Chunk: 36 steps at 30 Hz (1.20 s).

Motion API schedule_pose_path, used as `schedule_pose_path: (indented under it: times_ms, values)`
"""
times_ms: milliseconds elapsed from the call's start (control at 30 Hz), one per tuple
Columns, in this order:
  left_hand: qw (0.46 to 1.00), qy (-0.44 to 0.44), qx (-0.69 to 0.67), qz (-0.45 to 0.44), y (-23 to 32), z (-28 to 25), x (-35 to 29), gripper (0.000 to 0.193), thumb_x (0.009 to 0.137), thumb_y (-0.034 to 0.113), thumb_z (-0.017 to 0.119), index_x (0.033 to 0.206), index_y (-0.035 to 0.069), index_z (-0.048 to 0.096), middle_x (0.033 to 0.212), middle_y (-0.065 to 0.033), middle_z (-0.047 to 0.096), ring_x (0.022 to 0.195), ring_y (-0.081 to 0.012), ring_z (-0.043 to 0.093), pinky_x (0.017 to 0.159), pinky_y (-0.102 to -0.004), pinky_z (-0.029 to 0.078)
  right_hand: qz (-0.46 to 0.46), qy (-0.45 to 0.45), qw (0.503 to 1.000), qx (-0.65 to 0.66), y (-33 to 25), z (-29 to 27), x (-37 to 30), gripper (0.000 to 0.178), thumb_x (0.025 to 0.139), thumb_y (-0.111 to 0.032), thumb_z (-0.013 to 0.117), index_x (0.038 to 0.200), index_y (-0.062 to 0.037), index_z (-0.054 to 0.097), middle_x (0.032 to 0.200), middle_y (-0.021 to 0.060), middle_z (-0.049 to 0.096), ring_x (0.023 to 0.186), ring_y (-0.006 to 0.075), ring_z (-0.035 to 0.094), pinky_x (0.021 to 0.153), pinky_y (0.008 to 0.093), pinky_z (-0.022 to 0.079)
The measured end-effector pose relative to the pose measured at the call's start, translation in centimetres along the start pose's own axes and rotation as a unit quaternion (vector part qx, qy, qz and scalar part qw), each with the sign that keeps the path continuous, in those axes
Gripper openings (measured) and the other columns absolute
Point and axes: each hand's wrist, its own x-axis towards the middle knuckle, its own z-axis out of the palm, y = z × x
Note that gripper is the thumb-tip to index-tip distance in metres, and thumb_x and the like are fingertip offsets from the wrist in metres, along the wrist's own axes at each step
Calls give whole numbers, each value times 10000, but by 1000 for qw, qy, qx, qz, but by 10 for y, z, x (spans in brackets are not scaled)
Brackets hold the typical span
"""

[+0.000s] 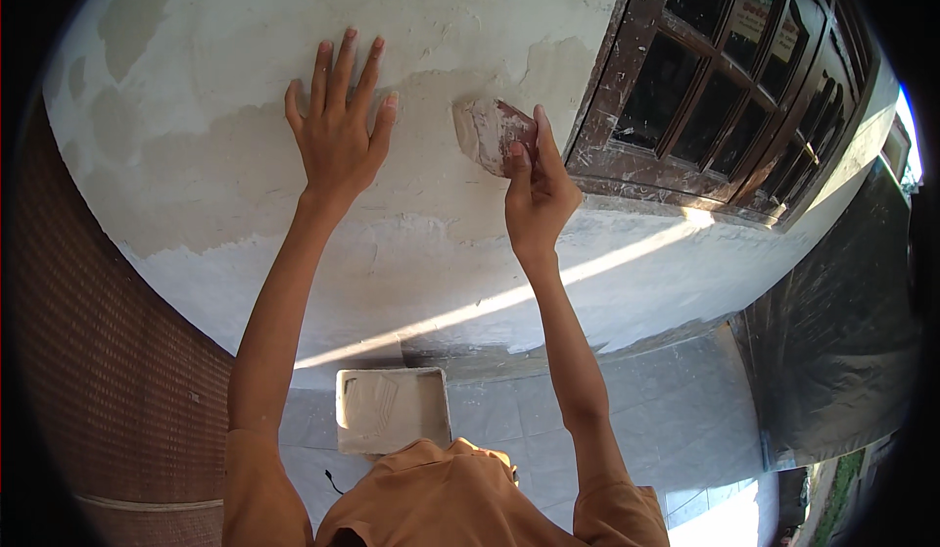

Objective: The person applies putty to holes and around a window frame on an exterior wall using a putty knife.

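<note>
In front of me is a wall (421, 155), whitish with patches of darker, damp-looking plaster. My left hand (336, 134) lies against it with the fingers spread and holds nothing. To the right, my right hand (540, 185) grips a flat scraper (516, 131), dark reddish-brown and smeared with pale filler, thumb on its near face. The scraper's far edge meets the wall beside a wet-looking patch. Below, on the floor, stands a white rectangular tray (342, 420) with smooth beige filler in it.
A brown wooden window frame (641, 170) with dark panes borders the wall just right of my right hand. A woven brown panel (127, 351) runs along the left. Grey sheeting (617, 390) covers the floor, and a dark tarp (832, 322) hangs at the right.
</note>
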Motion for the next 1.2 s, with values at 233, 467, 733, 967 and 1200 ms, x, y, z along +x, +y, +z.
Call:
schedule_pose_path:
  times_ms: [233, 467, 733, 967, 1200]
  values:
    - [1000, -9, 3, -5, 1, -2, -2, 530, 967, 404, 435, 1474, 255, 396, 1578, -9, 276, 1451, -245, 234, 1098, -566, 137, 68, 151, 982, 95, -17, -17, 22, 367, 958, 37, 520, 1324, 24, 533, 1129, 156, 666, 878, 146, 673, 764, 251, 541]
    - [1000, -7, 4, -8, 0, -3, 0, 537, 964, 398, 440, 1479, 253, 387, 1582, -6, 266, 1453, -244, 226, 1094, -564, 131, 12, 121, 993, 0, 14, -12, 14, 382, 934, 39, 558, 1315, 15, 548, 1091, 151, 680, 899, 129, 650, 754, 259, 548]
    - [1000, 1, 2, -5, 2, 1, -1, 555, 958, 396, 448, 1488, 249, 371, 1584, -10, 264, 1456, -244, 220, 1088, -568, 127, 83, -8, 994, -77, 6, -2, -9, 344, 932, -5, 597, 1276, 7, 592, 1000, 106, 688, 852, 85, 617, 724, 218, 498]
    - [1000, -12, -6, -11, 8, -4, 1, 550, 958, 396, 442, 1485, 252, 378, 1580, -21, 275, 1457, -251, 219, 1084, -577, 123, 60, 163, 980, 94, 2, -19, 1, 371, 940, 7, 577, 1311, 12, 557, 1017, 119, 694, 832, 80, 610, 706, 210, 490]
    - [1000, -26, -2, -8, 2, -5, -2, 560, 961, 374, 435, 1497, 234, 351, 1590, -35, 242, 1458, -259, 205, 1093, -556, 98, 90, 181, 976, 80, 23, -28, 2, 401, 977, -22, 515, 1372, 22, 466, 1110, 131, 645, 905, 168, 652, 755, 291, 566]
